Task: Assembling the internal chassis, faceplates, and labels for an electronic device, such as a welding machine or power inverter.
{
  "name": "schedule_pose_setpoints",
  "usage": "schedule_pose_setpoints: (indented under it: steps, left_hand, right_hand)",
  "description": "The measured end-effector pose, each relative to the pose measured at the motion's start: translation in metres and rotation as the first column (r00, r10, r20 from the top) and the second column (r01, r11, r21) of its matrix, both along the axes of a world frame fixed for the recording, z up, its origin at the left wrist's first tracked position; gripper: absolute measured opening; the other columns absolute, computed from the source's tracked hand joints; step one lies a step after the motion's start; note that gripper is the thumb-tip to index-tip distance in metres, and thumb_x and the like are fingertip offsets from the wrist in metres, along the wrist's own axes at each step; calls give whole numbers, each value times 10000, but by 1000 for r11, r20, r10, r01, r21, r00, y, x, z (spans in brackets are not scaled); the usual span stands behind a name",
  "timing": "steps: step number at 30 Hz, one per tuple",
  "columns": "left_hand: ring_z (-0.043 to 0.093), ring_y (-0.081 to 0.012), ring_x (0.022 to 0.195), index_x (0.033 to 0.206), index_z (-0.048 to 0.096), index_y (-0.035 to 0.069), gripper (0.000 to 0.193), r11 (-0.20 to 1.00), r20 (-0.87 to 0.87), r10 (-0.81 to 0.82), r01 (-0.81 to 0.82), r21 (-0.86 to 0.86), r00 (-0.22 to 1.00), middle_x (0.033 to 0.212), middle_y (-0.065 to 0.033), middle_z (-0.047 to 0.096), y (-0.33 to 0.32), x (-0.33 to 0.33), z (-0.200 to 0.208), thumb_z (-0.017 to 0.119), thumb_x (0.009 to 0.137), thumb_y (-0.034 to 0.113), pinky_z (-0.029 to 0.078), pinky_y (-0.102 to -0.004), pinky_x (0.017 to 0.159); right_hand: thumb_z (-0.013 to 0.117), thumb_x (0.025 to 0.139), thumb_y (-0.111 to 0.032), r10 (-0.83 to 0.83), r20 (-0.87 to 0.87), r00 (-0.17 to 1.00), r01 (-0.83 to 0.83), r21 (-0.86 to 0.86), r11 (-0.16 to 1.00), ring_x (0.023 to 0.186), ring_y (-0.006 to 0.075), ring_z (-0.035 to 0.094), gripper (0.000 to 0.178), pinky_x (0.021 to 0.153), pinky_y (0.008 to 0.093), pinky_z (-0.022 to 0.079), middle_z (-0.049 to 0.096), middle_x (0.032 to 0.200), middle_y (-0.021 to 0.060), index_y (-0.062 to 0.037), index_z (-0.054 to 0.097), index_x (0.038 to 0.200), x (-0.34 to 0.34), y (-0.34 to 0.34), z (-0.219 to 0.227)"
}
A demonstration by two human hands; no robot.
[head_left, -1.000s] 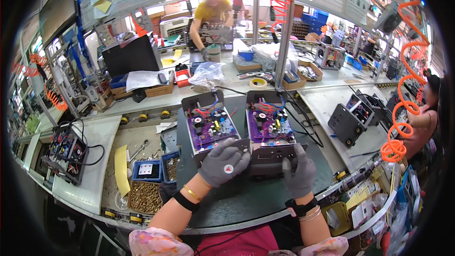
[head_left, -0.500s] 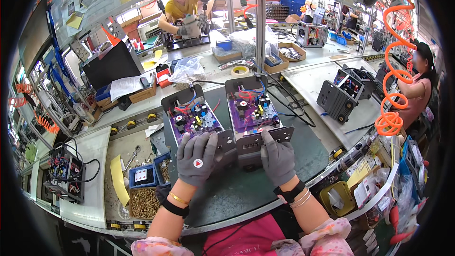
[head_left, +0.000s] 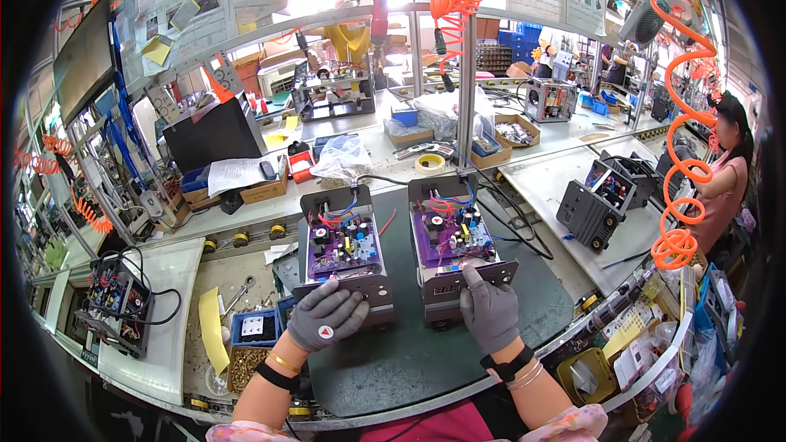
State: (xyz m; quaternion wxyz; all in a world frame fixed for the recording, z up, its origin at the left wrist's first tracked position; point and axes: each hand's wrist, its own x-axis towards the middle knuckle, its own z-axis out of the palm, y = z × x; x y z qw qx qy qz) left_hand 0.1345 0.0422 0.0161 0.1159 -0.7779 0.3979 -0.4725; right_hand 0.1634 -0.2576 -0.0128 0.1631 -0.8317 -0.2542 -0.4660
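Two dark metal device housings stand side by side on the green mat [head_left: 352, 385], each open on top with a purple circuit board. Against the front panel of the left device [head_left: 348, 250] rests my left hand [head_left: 329, 317], in a grey glove with a round red-and-white sticker; its fingers are stretched and somewhat apart. My right hand [head_left: 491, 308], also gloved in grey, is at the front panel of the right device [head_left: 452, 237]. Its index fingertip lies over the panel's upper edge, with the thumb against the front; the other fingers are bent and partly hidden.
Blue parts bins [head_left: 252, 327] and a box of brass-coloured fittings [head_left: 246, 364] sit left of the mat. A tape roll [head_left: 430, 164] lies behind the devices. Other devices stand at the right [head_left: 591, 211] and far left [head_left: 119, 307]. Orange coiled hoses [head_left: 675, 250] hang nearby. Co-workers are beyond.
The view has shifted, so the devices appear lower and farther right. My left hand has slid down and left from the panel's top edge to its front. My right hand stays at its panel.
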Motion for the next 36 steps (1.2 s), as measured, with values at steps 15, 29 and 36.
schedule_pose_setpoints:
  steps: [15,29,36]
  left_hand:
    - [480,-145,786,953,617,197,261,1000,-145,-28,25,-16,989,765,49,503,-17,4,14,608,698,141,428,-296,814]
    - [510,-98,767,988,612,193,256,997,-221,-77,73,-27,972,770,58,519,-6,5,15,595,744,116,417,-351,993]
    - [509,-107,787,998,603,199,274,982,-167,-177,185,33,970,818,49,521,-42,25,7,567,736,128,411,-397,1004]
  right_hand:
    - [579,774,-87,-65,-65,996,63,-20,998,552,223,565,492,516,368,415,535,629,34,-45,477,1253,-3,3,2]
    - [567,730,-41,-176,-411,895,331,346,878,539,139,468,274,514,297,391,539,671,61,-31,619,999,-77,-138,12]
    - [617,723,-126,-596,-373,711,688,195,700,753,258,562,298,725,383,463,604,819,133,-11,603,998,-158,-322,-85]
